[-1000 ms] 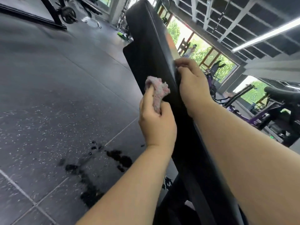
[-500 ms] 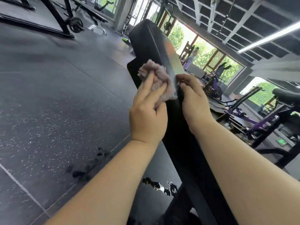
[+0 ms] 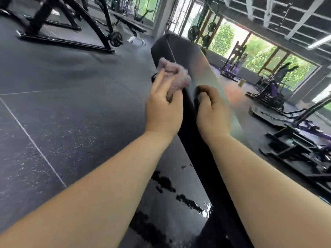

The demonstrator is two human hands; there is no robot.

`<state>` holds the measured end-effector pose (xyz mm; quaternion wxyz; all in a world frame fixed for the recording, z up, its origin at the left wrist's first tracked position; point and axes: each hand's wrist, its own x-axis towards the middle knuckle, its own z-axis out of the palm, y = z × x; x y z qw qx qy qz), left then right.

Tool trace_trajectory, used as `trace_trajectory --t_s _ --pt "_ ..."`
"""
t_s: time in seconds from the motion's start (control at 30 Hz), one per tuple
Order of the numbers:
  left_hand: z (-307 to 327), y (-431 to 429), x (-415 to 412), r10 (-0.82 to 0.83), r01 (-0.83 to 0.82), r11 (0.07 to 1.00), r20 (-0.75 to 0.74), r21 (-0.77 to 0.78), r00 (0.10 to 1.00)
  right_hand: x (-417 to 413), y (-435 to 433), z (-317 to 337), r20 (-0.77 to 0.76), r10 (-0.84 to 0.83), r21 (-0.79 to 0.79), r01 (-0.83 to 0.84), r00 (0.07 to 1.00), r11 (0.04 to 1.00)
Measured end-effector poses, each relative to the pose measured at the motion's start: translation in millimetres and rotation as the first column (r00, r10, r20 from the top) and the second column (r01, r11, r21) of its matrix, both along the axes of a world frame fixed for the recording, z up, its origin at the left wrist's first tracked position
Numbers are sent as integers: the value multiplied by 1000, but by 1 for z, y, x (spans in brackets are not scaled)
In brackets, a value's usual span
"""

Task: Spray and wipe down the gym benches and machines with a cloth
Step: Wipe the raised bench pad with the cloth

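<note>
A long black bench pad [image 3: 186, 56] runs away from me, tilted upward, its top face shiny. My left hand [image 3: 163, 111] presses a crumpled pink cloth [image 3: 176, 77] against the pad's left side edge, fingers stretched over the cloth. My right hand [image 3: 213, 110] grips the pad's edge just right of the left hand, fingers curled over onto the top face. No spray bottle is in view.
Wet dark patches [image 3: 189, 203] lie on the rubber floor below the pad. A black rack frame with a weight plate [image 3: 116, 39] stands far left. Purple machines [image 3: 272, 93] and a low black frame [image 3: 293, 149] crowd the right side.
My left hand has slid the cloth up along the pad's side edge, away from me. My right hand has stayed gripping the pad. The view has tipped down and widened.
</note>
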<state>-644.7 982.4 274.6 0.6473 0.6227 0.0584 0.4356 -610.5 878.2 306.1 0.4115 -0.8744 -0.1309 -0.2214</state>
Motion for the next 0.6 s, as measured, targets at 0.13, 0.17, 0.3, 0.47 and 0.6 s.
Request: trace_trajectory --t_s 0.13,0.17,0.3,0.47,0.6 --pt "-27 -34 -11 47 -47 999 -37 17 998 2 0 -1 -16 26 15 -26 1000 1000" --pt "-36 -37 -14 23 -22 999 -58 23 998 3 -1 -1 -13 20 9 -20 1000 1000" --pt "-56 -31 -35 -52 70 979 -95 190 994 2 0 -3 5 13 -27 -13 1000 1000" --pt "0 34 -4 -130 105 962 -88 -251 988 -1 2 -3 36 -39 -67 41 999 997" --pt "7 15 7 -211 165 919 -94 -359 973 -3 6 -4 72 -100 -119 108 992 987"
